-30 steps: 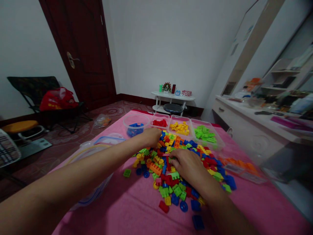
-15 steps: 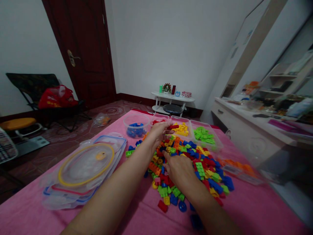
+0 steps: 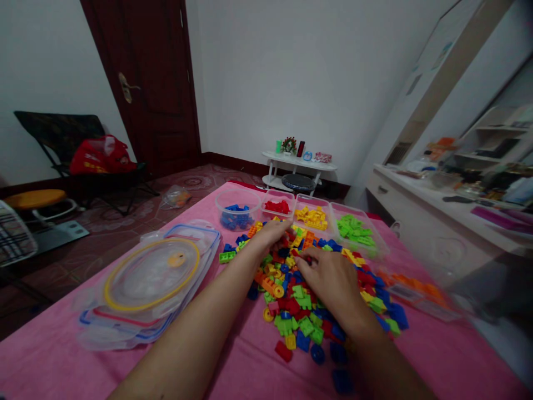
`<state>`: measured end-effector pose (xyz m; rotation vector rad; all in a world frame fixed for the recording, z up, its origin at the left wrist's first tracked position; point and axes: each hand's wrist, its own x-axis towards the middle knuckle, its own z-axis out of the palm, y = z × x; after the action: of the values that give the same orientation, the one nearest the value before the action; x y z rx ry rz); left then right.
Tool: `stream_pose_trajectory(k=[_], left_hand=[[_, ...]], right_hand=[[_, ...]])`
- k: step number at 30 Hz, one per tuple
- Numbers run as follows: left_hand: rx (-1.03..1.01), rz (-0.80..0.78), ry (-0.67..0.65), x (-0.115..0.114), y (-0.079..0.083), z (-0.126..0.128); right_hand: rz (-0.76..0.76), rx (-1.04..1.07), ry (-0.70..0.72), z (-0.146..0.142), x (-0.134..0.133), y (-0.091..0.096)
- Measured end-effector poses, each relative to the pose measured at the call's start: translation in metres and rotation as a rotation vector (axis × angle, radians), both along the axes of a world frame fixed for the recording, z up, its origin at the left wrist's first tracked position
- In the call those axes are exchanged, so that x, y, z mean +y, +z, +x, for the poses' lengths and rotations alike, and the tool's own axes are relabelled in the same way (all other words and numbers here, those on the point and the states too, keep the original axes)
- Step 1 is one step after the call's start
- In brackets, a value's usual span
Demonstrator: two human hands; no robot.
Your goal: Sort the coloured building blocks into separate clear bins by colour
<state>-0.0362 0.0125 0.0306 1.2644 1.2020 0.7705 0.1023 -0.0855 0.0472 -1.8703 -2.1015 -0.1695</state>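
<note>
A heap of small plastic bricks (image 3: 328, 300) in red, blue, green, yellow and orange lies on the pink tablecloth (image 3: 233, 366). My left hand (image 3: 270, 233) rests on the far left part of the heap, fingers curled down among the bricks. My right hand (image 3: 328, 278) lies on the middle of the heap with fingertips pinched on a small red brick (image 3: 307, 258). Behind the heap stand a round tub of blue bricks (image 3: 237, 208), a tray of red bricks (image 3: 278, 204), a tray of yellow bricks (image 3: 311, 214) and a tray of green bricks (image 3: 353, 225).
A stack of clear lids (image 3: 150, 283) with coloured rims lies at the left. A tray with orange bricks (image 3: 416, 291) sits at the right. A white dresser (image 3: 433, 222) stands close on the right, a folding chair (image 3: 83, 161) and a dark door (image 3: 154, 83) at the left.
My left hand went out to the red tray and came back down onto the heap. My right hand shifted forward and pinched a brick. The view moved slightly.
</note>
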Motion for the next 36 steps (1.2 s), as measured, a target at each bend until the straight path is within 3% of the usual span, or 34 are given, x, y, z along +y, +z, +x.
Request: stream_pose_trajectory(k=[5,11,14,22,26,30,33,36], left_hand=[[-0.057,-0.059,-0.224,-0.014,0.006,0.006],[-0.267,-0.183,-0.423,-0.025,0.006,0.021],[-0.334,-0.221,-0.425,-0.026,0.002,0.026],[-0.469,-0.285,-0.193,-0.025,0.002,0.029],[-0.701,-0.314,0.043,-0.019,0.003,0.030],[-0.906,-0.174,0.341,-0.006,0.003,0.031],[-0.680,0.062,0.492,0.015,0.011,0.030],[-0.395,0.230,0.524,0.046,0.026,0.026]], right_hand=[[0.119,0.181,-0.073,0.020,0.010,0.009],[0.153,0.320,0.061,0.028,0.017,0.000],[0.131,0.367,0.112,0.027,0.018,-0.001],[0.188,0.389,0.150,0.036,0.020,0.004],[0.232,0.406,0.104,0.039,0.019,0.007],[0.253,0.404,0.101,0.040,0.019,0.009],[0.246,0.414,0.102,0.040,0.019,0.010],[0.241,0.426,0.097,0.043,0.019,0.012]])
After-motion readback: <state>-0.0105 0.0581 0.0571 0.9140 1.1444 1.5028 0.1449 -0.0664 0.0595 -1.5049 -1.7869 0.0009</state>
